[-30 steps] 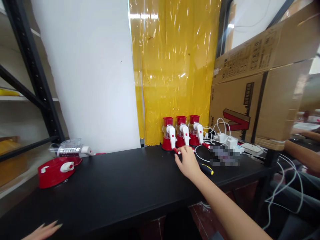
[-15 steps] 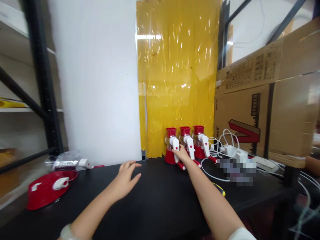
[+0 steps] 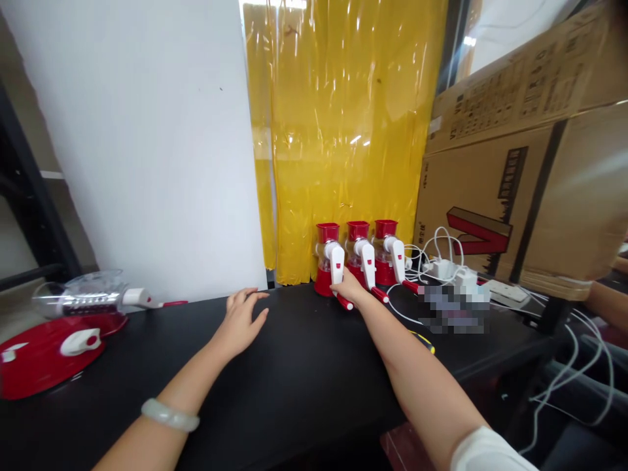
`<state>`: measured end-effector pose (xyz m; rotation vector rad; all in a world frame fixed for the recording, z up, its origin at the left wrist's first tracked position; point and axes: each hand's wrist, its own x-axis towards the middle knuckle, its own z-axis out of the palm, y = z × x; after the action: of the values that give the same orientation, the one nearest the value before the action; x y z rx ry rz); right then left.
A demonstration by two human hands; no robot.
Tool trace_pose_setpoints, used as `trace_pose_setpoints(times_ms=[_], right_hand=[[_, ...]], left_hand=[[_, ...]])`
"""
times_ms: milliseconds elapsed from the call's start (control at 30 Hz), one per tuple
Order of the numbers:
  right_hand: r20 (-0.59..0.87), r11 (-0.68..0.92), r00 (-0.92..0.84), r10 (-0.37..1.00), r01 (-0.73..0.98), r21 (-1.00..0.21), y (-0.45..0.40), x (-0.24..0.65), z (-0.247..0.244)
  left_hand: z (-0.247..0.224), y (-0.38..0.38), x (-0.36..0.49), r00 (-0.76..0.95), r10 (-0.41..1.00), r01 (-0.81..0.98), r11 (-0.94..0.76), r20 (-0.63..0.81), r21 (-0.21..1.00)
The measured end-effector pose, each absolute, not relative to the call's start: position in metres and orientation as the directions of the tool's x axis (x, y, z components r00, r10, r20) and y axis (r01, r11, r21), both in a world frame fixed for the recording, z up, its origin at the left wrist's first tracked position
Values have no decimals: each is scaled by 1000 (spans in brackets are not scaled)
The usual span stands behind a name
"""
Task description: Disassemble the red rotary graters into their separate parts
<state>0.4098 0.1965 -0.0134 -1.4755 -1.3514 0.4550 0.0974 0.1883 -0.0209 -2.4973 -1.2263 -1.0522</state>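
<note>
Black tabletop (image 3: 299,373) beneath outstretched hands (image 3: 243,322)

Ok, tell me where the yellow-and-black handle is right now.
In the head view, the handle lies right of centre on the table, nearer you than the rightmost upright grinder, partly hidden by the right arm.

Worn are a pale, rounded bangle (image 3: 170,415) and a white sleeve (image 3: 488,451).
</note>
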Motion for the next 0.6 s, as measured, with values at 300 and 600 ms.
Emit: trace_pose_setpoints(times_ms=[300, 600], right_hand=[[369, 228, 228, 901, 474, -850, 185, 385, -9], [396, 369, 28, 918, 309, -877, 172, 340, -14]], left_hand=[[-13, 178, 97, 415, 634, 745, -649, 652, 157], [-11, 171, 99, 475, 631, 698, -695, 613, 174]])
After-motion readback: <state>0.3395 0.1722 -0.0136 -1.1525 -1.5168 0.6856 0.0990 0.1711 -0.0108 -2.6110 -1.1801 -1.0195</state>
